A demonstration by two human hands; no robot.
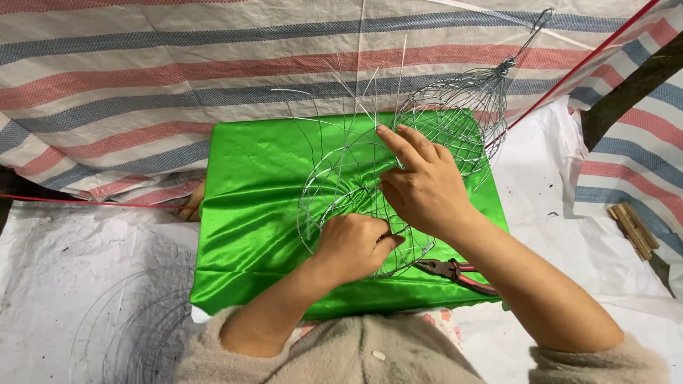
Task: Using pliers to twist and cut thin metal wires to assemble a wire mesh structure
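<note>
A half-woven wire basket frame (334,178), with rings and loose upright wire ends, lies on a bright green cloth-covered block (249,206). My left hand (353,245) is closed in a fist on the near rim of the frame. Above it, my right hand (420,181) pinches a thin wire with the index finger stretched out toward the loose ends. A finished wire mesh basket (455,117) with a twisted handle rests at the far right corner of the green cloth, just beyond my right hand.
Red-handled pliers (455,274) lie on the green cloth under my right forearm. A striped tarp (142,85) hangs behind, white sheeting (71,270) covers the floor, and coiled wire rings (135,334) lie at lower left. Wooden sticks (633,227) sit at right.
</note>
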